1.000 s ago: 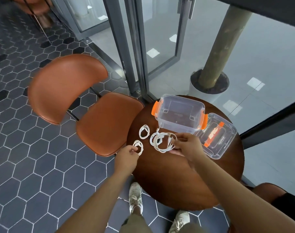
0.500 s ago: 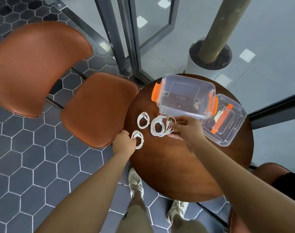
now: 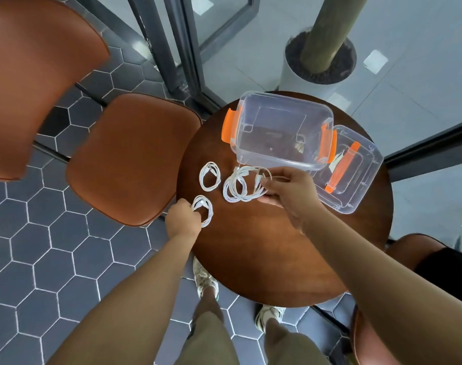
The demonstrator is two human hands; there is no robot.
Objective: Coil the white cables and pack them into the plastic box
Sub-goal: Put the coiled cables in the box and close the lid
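Three white cables lie on a round brown table [image 3: 264, 254]. My left hand [image 3: 183, 222] pinches the left edge of a small coiled cable [image 3: 205, 210] at the table's left rim. My right hand [image 3: 286, 191] grips the right side of a larger, loose cable bundle [image 3: 240, 187] in front of the box. A third small coil [image 3: 209, 176] lies untouched between them, farther back. The clear plastic box [image 3: 282, 133] with orange latches stands open at the table's far side, with no cable in it.
The box's clear lid [image 3: 356, 169] with an orange handle lies at the right of the box. An orange-brown chair [image 3: 130, 156] stands left of the table, another chair [image 3: 424, 259] at the lower right. A glass door frame and a potted trunk [image 3: 322, 56] lie beyond.
The view has tilted down and closed in on the table. My left hand's fingers have closed on the small coil. My right hand stays on the large bundle.
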